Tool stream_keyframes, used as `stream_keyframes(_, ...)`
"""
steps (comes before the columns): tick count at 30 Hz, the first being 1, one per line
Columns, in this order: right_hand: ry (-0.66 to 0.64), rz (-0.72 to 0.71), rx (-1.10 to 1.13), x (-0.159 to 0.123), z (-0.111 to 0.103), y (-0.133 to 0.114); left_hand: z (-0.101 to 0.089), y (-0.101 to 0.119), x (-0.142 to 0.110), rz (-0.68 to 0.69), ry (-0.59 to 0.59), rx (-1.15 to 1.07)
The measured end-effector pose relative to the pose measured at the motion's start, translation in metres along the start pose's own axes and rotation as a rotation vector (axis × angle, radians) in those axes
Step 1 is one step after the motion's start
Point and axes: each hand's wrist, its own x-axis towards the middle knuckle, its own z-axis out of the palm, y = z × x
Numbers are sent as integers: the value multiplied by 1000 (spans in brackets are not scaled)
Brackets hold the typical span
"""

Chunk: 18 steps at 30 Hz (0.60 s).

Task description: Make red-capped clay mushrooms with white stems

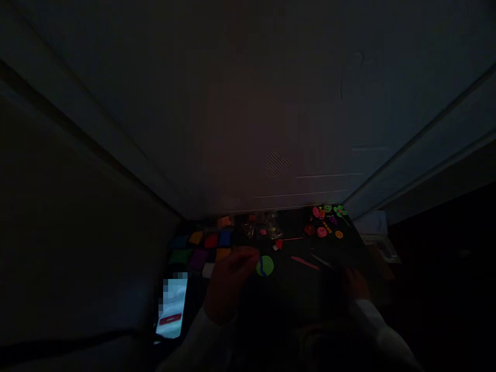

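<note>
The light is very dim. A flat light-green disc (268,265) lies on the dark tabletop, with a thin blue strip (262,267) across its left part. My left hand (231,281) is at the disc's left edge, thumb and fingers pinched together on the strip's upper end. Farther right, my right hand (356,284) rests low over the table, its fingers mostly lost in shadow. A thin pale blade-like tool (322,260) points away from it; whether the hand grips its handle is not visible. A pink flat stick (305,263) lies left of that tool.
Several coloured packets (198,258) sit at the left, behind a lit phone (172,310). Small colourful shaped pieces (321,232) lie at the back right. A red-and-white piece on a stick (279,244) and clear wrappers (273,231) are nearer the middle. A pale wall (232,129) rises behind.
</note>
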Motion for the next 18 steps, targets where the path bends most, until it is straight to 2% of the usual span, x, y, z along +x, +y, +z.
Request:
stream_keyframes(5, -35, -40, -80, 14, 47, 59, 1, -56, 19, 53, 84, -1)
stream_keyframes(7, -45, -78, -81, 20, 56, 76, 2, -75, 22, 76, 112, -10)
stream_keyframes(10, -75, -135, -36, 29, 59, 95, 3, -95, 18, 116, 151, -30)
stream_keyframes(14, -140, -196, 71, 42, 54, 106, 4, -99, -6, 190, 185, -64)
stream_keyframes(18, -132, -190, 214, 48, 47, 101, 1, -80, -44, 286, 226, -80)
